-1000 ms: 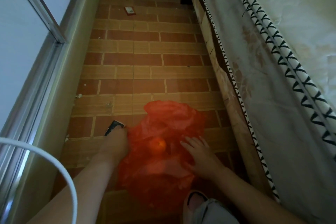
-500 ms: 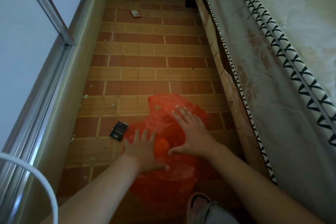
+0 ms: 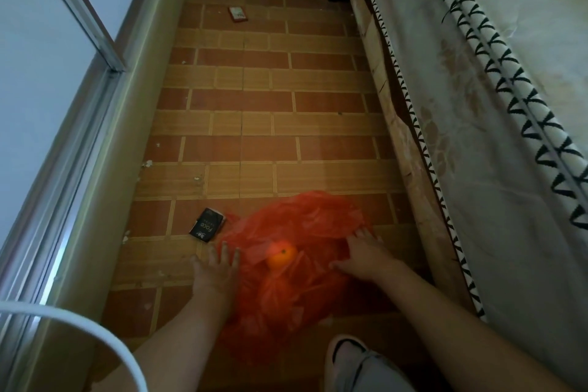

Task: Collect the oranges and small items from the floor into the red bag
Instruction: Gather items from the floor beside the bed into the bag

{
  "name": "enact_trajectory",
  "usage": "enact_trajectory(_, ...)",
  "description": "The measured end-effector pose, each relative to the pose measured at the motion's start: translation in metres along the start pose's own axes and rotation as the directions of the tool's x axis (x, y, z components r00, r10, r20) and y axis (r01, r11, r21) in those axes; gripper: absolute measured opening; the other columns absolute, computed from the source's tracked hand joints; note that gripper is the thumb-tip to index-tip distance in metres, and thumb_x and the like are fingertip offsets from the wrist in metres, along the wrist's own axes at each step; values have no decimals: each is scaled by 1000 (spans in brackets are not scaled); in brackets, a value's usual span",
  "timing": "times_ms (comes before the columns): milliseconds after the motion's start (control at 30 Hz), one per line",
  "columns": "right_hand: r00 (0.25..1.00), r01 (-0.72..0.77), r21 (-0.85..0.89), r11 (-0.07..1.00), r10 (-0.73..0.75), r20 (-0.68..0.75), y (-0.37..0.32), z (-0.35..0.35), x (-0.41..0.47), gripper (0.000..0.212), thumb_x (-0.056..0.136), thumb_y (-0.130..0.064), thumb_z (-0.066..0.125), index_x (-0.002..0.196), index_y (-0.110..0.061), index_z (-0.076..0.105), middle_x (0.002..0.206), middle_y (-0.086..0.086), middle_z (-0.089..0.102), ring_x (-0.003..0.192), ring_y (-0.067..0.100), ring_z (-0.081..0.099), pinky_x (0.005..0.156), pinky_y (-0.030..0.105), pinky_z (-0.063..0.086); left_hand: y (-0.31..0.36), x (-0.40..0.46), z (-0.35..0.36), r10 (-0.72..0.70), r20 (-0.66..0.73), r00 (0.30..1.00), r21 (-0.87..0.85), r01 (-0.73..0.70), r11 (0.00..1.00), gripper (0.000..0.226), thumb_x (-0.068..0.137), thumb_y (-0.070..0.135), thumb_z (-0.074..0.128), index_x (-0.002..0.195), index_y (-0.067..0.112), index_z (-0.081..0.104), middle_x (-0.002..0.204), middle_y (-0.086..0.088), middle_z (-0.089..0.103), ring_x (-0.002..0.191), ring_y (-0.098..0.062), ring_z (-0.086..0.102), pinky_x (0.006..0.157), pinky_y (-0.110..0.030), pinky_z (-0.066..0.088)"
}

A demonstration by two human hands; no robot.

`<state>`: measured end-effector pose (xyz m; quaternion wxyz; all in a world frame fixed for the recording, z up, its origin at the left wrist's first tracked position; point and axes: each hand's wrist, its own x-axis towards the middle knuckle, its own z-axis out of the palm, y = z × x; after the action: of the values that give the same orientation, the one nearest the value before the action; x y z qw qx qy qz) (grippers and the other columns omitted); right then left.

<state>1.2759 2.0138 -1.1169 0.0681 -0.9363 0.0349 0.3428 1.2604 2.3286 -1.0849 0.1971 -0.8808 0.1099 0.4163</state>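
A crumpled red plastic bag (image 3: 302, 223) lies flat on the brick-patterned floor. One orange (image 3: 281, 256) rests on it near its middle. My left hand (image 3: 218, 267) lies palm down, fingers spread, on the bag's left edge. My right hand (image 3: 366, 256) presses flat on the bag's right side, fingers apart. Neither hand holds anything. A small black packet (image 3: 206, 228) with white lettering lies on the floor just left of the bag. Far ahead lies a small red and white packet (image 3: 237, 14).
A mattress (image 3: 477, 137) with black-patterned piping and the bed's board edge (image 3: 391, 111) wall off the right side. A low ledge (image 3: 127, 124) and window frame (image 3: 105, 51) run along the left. My foot in a slipper (image 3: 346, 348) is at the bottom. A white curved tube (image 3: 95, 331) crosses the bottom left.
Both hands slid apart across the bag: the left moved off the orange to the bag's left edge, the right pulled back toward the right side. The orange now lies uncovered.
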Motion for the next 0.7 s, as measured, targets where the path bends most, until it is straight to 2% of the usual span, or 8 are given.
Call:
enact_trajectory(133, 997, -27, -4, 1000, 27, 67, -14, -32, -14, 54, 90, -46, 65, 137, -21, 59, 147, 8, 53, 139, 31, 47, 116, 46, 39, 6, 2, -27, 16, -3, 1000, -198, -17, 980, 105, 96, 47, 63, 163, 14, -12, 172, -14, -11, 158, -42, -7, 121, -66, 19)
enact_trajectory(233, 994, -36, -26, 999, 33, -106, -35, -82, -30, 13, 88, -30, 61, 92, -19, 67, 108, 6, 70, 97, 28, 67, 79, 31, 50, 19, -3, -53, 60, -129, 990, -300, -97, 949, 95, 97, 48, 56, 165, 18, -3, 173, -8, -1, 159, -36, -2, 122, -64, 17)
enact_trajectory(333, 876, -21, -48, 999, -5, -483, -59, -126, -40, 24, 87, -41, 53, 80, -20, 63, 89, 5, 70, 76, 26, 62, 66, 33, 47, 41, -17, -65, 84, -268, 960, -425, -196, 883, 82, 101, 56, 39, 165, 18, 5, 173, -5, 5, 159, -32, 3, 122, -65, 18)
enact_trajectory(400, 739, 214, -39, 976, -188, -647, -77, -130, -34, 33, 87, -48, 51, 102, -25, 69, 109, 1, 68, 96, 23, 63, 82, 40, 52, 58, -29, -59, 117, -266, 957, -453, -232, 861, 93, 97, 70, 38, 165, 19, 0, 173, -6, 0, 159, -33, 0, 121, -66, 16)
enact_trajectory(433, 715, 339, -76, 938, -309, -627, -87, -126, -28, 43, 88, -50, 54, 122, -27, 66, 131, 0, 63, 117, 23, 59, 98, 46, 49, 67, -34, -51, 163, -237, 958, -404, -250, 880, 101, 94, 74, 40, 165, 19, -6, 173, -8, -5, 159, -36, -3, 120, -68, 14)
enact_trajectory(500, 750, 472, -219, 854, -519, -409, -105, -103, -10, 69, 91, -56, 61, 153, -32, 42, 166, 0, 33, 152, 27, 30, 122, 53, 27, 81, -39, -30, 259, -150, 954, -238, -289, 927, 104, 95, 69, 46, 163, 19, -15, 172, -12, -14, 157, -42, -8, 117, -74, 11)
enact_trajectory(600, 791, 529, -407, 745, -607, -82, -110, -57, 21, 92, 93, -62, 61, 165, -29, 15, 175, 1, 5, 161, 29, 2, 128, 58, 7, 85, -34, -7, 309, -122, 943, -24, -314, 949, 81, 107, 42, 38, 162, 18, -16, 169, -19, -23, 154, -49, -14, 114, -80, 9)
enact_trajectory(700, 794, 541, -445, 714, -608, -12, -100, -37, 43, 97, 93, -66, 57, 167, -28, 8, 175, 4, 0, 161, 30, 1, 126, 61, 8, 72, -25, 3, 335, -181, 925, 88, -324, 942, 71, 111, 38, 29, 162, 19, -17, 168, -18, -26, 154, -50, -12, 114, -80, 7)
